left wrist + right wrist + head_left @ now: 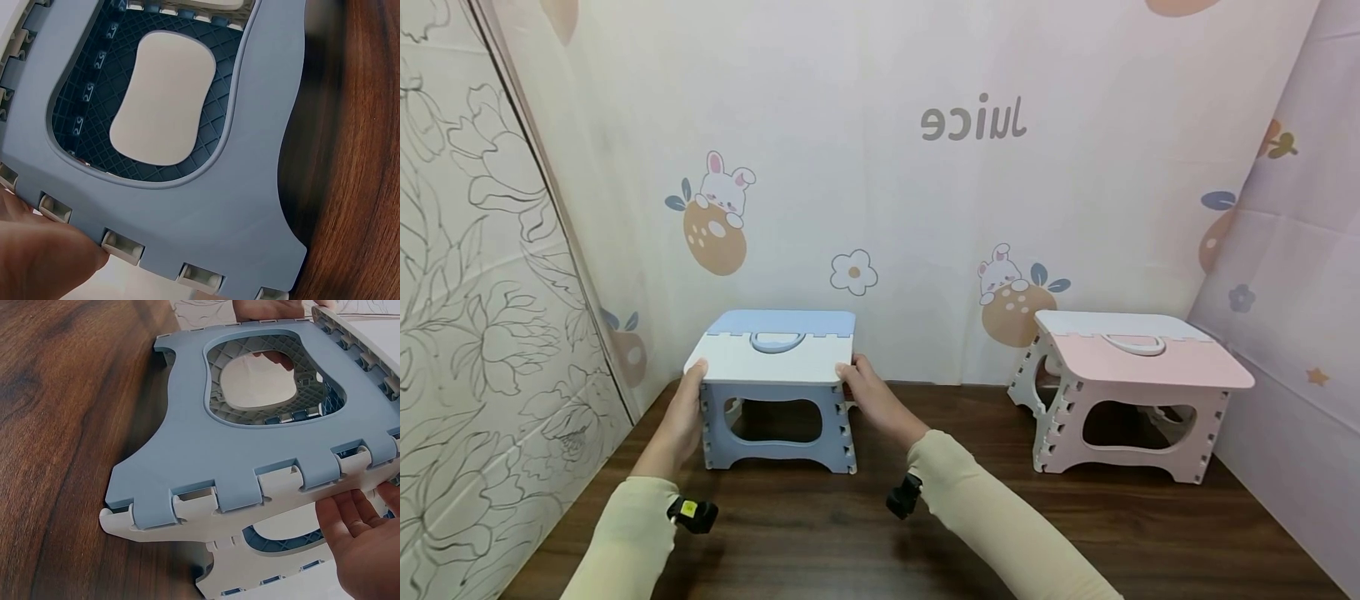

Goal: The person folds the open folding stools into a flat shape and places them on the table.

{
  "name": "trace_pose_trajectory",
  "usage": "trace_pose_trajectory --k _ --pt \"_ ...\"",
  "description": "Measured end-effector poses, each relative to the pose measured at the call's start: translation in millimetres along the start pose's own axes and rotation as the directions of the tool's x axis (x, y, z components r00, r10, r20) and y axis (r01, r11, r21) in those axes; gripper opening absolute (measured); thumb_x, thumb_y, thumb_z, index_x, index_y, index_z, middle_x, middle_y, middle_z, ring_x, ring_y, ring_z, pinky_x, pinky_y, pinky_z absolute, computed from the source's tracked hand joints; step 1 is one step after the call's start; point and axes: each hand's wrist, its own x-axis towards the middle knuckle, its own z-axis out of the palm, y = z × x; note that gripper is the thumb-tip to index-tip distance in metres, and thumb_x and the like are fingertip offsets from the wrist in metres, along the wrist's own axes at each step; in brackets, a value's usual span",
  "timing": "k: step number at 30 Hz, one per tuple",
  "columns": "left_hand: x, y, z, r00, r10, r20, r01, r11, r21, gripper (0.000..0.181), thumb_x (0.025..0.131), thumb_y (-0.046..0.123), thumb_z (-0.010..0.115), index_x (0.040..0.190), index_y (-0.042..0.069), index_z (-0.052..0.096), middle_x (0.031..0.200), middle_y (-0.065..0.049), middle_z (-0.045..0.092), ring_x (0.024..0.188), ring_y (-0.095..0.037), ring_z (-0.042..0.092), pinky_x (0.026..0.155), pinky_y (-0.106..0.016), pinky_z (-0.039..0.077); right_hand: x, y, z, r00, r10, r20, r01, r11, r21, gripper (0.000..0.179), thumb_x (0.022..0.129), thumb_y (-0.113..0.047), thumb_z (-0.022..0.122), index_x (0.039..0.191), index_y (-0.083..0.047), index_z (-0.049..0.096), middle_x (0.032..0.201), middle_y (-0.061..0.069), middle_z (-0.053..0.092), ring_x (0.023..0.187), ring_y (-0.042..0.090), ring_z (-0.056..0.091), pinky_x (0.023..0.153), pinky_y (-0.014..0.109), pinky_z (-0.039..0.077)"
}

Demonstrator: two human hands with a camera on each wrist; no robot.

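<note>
A blue and white folding stool (775, 358) stands upright and unfolded at the left of the brown table, its carry handle (777, 342) lying in the top. My left hand (683, 408) holds its left side, thumb at the top's front corner. On the opposite side, my right hand (880, 400) grips it with the thumb on the top's edge. The right wrist view shows the right hand's fingers (350, 515) against the white side panel. In the left wrist view, the left hand (50, 256) touches the hinged edge of the blue front panel (187, 212).
A pink and white folding stool (1142, 367) stands unfolded at the right of the dark wood table (820, 533). Behind it hangs a printed curtain (887, 192) with rabbits and a flower. More patterned cloth (482, 292) borders the left side.
</note>
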Motion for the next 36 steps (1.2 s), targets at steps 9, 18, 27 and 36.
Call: trace_pose_trajectory --k 9,18,27,36 --pt "-1.9 2.1 6.7 1.000 -0.027 0.014 0.027 1.000 0.004 0.077 0.102 0.063 0.017 0.160 0.023 -0.014 0.165 -0.006 -0.017 0.149 -0.030 -0.015 0.114 -0.062 -0.008 -6.0 3 -8 1.000 0.028 0.013 -0.028 1.000 -0.015 0.066 0.105 -0.057 0.033 0.154 -0.014 0.023 0.151 0.010 0.034 0.131 0.028 0.042 0.109 0.054 0.034" --pt "-0.3 4.3 15.2 0.998 0.035 0.060 -0.032 0.999 -0.042 0.073 0.106 0.054 0.023 0.160 0.019 -0.012 0.165 -0.006 -0.015 0.149 -0.027 -0.014 0.116 -0.055 -0.006 -11.4 2 -20 0.999 0.045 0.000 -0.045 0.999 -0.027 0.063 0.105 -0.055 0.032 0.150 -0.011 0.027 0.145 0.012 0.038 0.127 0.028 0.043 0.108 0.055 0.033" --pt "0.0 4.4 23.9 0.997 -0.034 0.070 0.035 0.999 -0.024 0.079 0.103 0.062 0.023 0.159 0.023 -0.017 0.164 -0.007 -0.018 0.148 -0.030 -0.013 0.115 -0.062 -0.005 -13.3 5 -30 1.000 0.008 -0.009 -0.008 1.000 -0.025 0.061 0.106 -0.049 0.033 0.148 -0.006 0.028 0.140 0.015 0.040 0.123 0.030 0.044 0.106 0.054 0.036" --pt "2.5 4.9 31.7 0.996 -0.019 0.089 0.023 0.999 -0.045 0.077 0.104 0.059 0.025 0.160 0.022 -0.014 0.165 -0.006 -0.016 0.148 -0.027 -0.012 0.116 -0.058 -0.004 -18.3 7 -39 1.000 -0.002 -0.015 0.002 1.000 -0.030 0.060 0.106 -0.047 0.033 0.149 -0.005 0.028 0.139 0.016 0.041 0.122 0.031 0.044 0.106 0.054 0.036"
